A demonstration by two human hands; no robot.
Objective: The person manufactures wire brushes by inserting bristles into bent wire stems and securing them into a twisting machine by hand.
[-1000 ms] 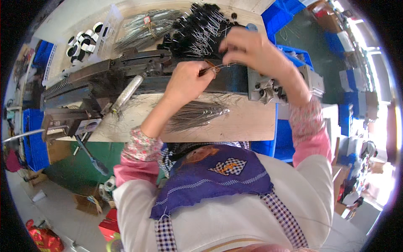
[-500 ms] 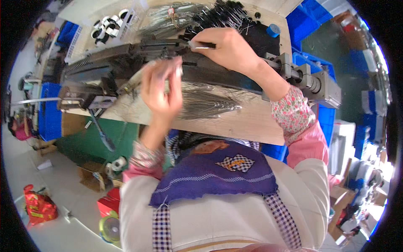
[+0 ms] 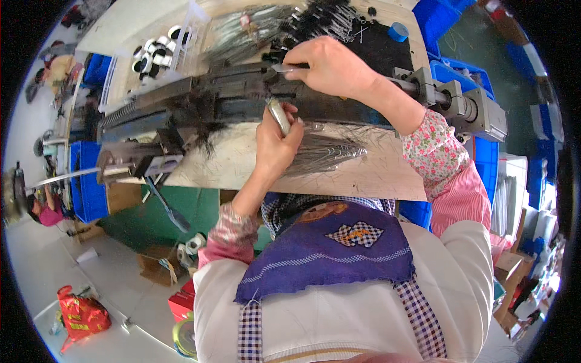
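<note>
My left hand (image 3: 277, 148) is closed around a short, silver-coloured metal tool (image 3: 278, 116), its narrow end pointing up at the dark metal machine (image 3: 242, 103). Farther off and to the right, my right hand (image 3: 336, 68) pinches a thin shiny piece (image 3: 283, 68) above the machine's far edge; its exact kind cannot be made out. Beside my left hand, a bundle of thin metal wires (image 3: 333, 152) lies on the wooden tabletop (image 3: 375, 178). Beyond my right hand are black bristle brushes with twisted wire stems (image 3: 330, 23).
A clear plastic basket (image 3: 181, 45) holds black-and-white round pieces (image 3: 154, 57) at the far left. More wires (image 3: 242, 39) lie beyond the machine. A blue tape roll (image 3: 397, 31) stands at the far right, near a metal shaft assembly (image 3: 451, 103). Blue crates (image 3: 88, 181) flank the table.
My left hand has moved right, and the silver tool in it now shows plainly. The right hand stays over the far edge of the machine. The whole view has shifted slightly.
</note>
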